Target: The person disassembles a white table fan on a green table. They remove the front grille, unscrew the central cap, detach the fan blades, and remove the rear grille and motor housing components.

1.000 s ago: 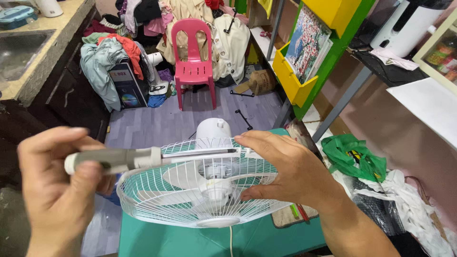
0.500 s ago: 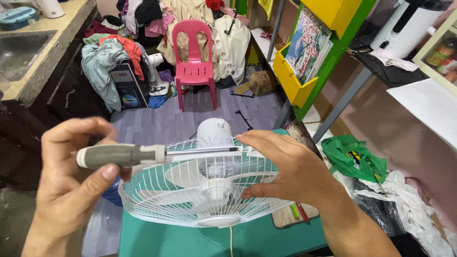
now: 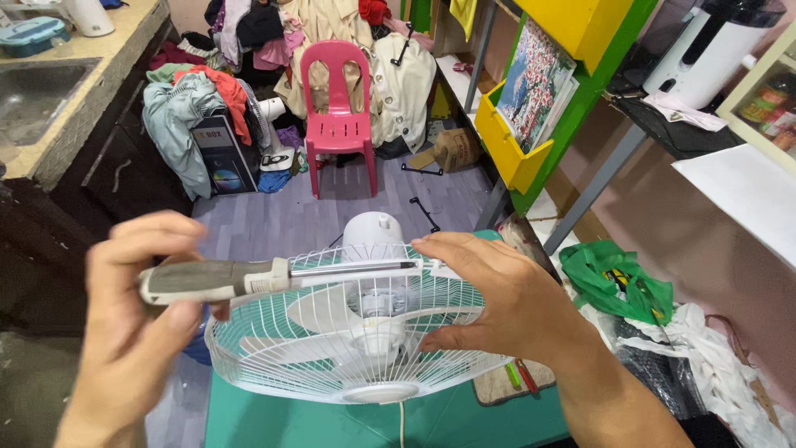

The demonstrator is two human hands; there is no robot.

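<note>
White wire guards one round electric fan (image 3: 356, 340), lying face-up on the near green table (image 3: 464, 423). The left hand (image 3: 133, 332) curls its fingers around one grey-and-white-handled screwdriver (image 3: 249, 278), shaft pointing right across the grille's far rim. The right hand (image 3: 506, 303) rests spread on the grille's right side, fingers wide, gripping its edge. One pink plastic chair (image 3: 338, 108) stands far behind.
</note>
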